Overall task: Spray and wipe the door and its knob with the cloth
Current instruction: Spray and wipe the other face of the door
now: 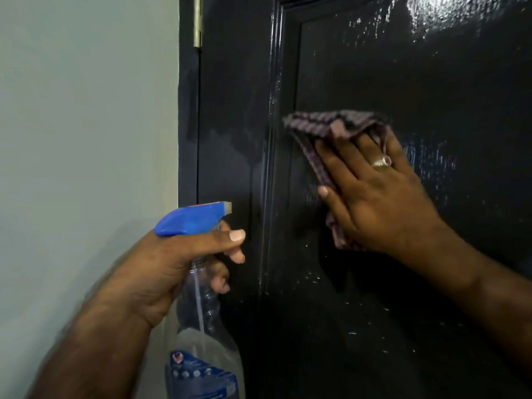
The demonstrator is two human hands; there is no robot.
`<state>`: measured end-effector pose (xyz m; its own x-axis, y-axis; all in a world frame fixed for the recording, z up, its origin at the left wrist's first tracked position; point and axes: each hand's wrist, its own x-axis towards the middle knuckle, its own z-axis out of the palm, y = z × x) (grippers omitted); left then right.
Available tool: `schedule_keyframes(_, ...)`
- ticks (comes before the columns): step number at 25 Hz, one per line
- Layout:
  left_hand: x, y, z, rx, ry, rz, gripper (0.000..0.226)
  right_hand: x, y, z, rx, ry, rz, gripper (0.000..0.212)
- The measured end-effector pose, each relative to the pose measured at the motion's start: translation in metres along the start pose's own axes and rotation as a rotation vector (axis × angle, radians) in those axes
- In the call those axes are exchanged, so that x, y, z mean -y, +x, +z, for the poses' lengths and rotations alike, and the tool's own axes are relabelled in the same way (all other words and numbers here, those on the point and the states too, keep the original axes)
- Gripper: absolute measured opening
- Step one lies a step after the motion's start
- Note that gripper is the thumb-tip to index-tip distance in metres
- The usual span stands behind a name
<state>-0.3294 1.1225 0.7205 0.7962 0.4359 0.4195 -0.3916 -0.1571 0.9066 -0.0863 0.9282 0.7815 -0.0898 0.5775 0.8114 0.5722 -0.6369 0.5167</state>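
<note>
A glossy black door (374, 67) fills the right of the head view, wet with droplets and streaks. My right hand (374, 197) presses a purple checked cloth (322, 125) flat against the door's inset panel, fingers spread, a ring on one finger. My left hand (178, 266) grips the neck of a clear spray bottle (201, 326) with a blue trigger head (193, 217), nozzle pointing at the door's raised moulding. The index finger lies along the trigger head. The door knob is out of view.
A pale grey-green wall (86, 110) takes up the left side. A brass hinge (197, 21) sits on the door frame at the top. The dark frame edge (188, 125) runs vertically between wall and door.
</note>
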Motion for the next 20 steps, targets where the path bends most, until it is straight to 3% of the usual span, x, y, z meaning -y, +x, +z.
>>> schedule_keyframes(2, 0.001, 0.000, -0.002, -0.013, 0.008, -0.007, 0.040, 0.022, 0.021, 0.001, 0.043, -0.020, 0.039, 0.074)
schedule_keyframes(5, 0.004, 0.000, -0.005, -0.023, 0.007, -0.026, 0.045, 0.053, -0.020, 0.014, 0.191, -0.022, -0.342, 0.068)
schedule_keyframes(7, 0.006, -0.003, -0.007, -0.021, -0.006, -0.032, 0.040, 0.043, -0.033, 0.006, 0.183, -0.021, -0.489, 0.065)
schedule_keyframes(8, 0.006, -0.005, -0.008, -0.023, -0.010, -0.031, 0.035, 0.035, -0.017, 0.004, 0.116, -0.029, -0.431, 0.065)
schedule_keyframes(10, 0.005, -0.005, -0.005, -0.026, -0.003, -0.038, 0.026, 0.017, 0.031, -0.004, -0.022, -0.047, -0.132, 0.065)
schedule_keyframes(12, 0.005, -0.003, -0.005, -0.027, 0.002, -0.042, 0.025, 0.012, 0.064, -0.011, -0.035, -0.018, -0.001, 0.067)
schedule_keyframes(14, 0.004, -0.003, -0.009, -0.036, -0.014, -0.038, 0.027, 0.027, 0.049, 0.000, 0.019, -0.023, -0.161, 0.065)
schedule_keyframes(17, 0.002, -0.007, -0.012, -0.044, -0.015, -0.027, 0.032, 0.043, -0.003, 0.005, 0.166, 0.040, -0.652, 0.055)
schedule_keyframes(18, 0.003, -0.007, -0.013, -0.040, -0.018, -0.023, 0.032, 0.035, 0.003, 0.002, 0.176, 0.060, -0.726, 0.051)
schedule_keyframes(20, 0.004, -0.005, -0.012, -0.032, -0.003, -0.026, 0.029, 0.014, 0.037, -0.003, 0.079, 0.019, -0.532, 0.053)
